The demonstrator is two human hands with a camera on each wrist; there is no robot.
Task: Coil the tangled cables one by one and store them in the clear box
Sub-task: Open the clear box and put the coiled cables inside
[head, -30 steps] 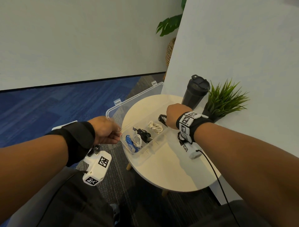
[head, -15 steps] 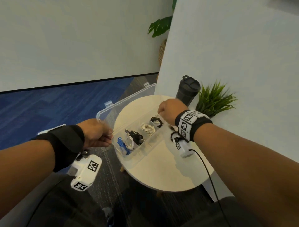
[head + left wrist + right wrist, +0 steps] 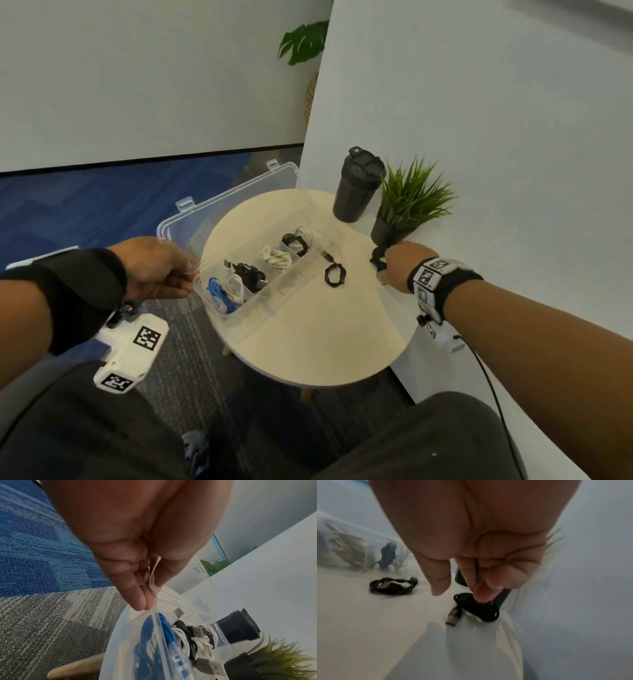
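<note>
Presently on the round cream-topped table (image 3: 308, 346): one clear plastic divided box (image 3: 274, 301), lid (image 3: 219, 209) hinged open and hanging past the table's far-left edge.

Box contents, near end to far end:
- coiled blue cable (image 3: 219, 294), nearest compartment (image 3: 164, 630);
- white cable (image 3: 236, 286) and black cable bundle with USB plugs (image 3: 250, 275), just beside the blue one;
- coiled cream-white cable (image 3: 275, 258), next compartment;
- black coil (image 3: 294, 242) with another white coil (image 3: 305, 233) behind it, farthest compartment.

Loose on the table top:
- small black coiled cable with plug (image 3: 334, 274), lying just beside the box's right wall (image 3: 392, 586);
- second black cable bundle (image 3: 376, 260), by the table's right edge, near the plant pot; its USB plug lies on the surface (image 3: 481, 609).

Hands:
- left hand (image 3: 157, 270): thumb and fingers pinch the thin clear rim at the near-left corner of the box (image 3: 150, 574);
- right hand (image 3: 399, 265): fingertips (image 3: 481, 592) curled down and pinching the top of the second black bundle; whether the bundle is lifted clear of the table cannot be told, as the wrist view is blurred.

Other items at the table's far-right edge:
- tall dark grey lidded shaker bottle (image 3: 358, 188), upright;
- spiky green artificial plant in a dark pot (image 3: 411, 202), just right of the bottle.

Floor: blue and grey patterned carpet (image 3: 102, 202).
</note>
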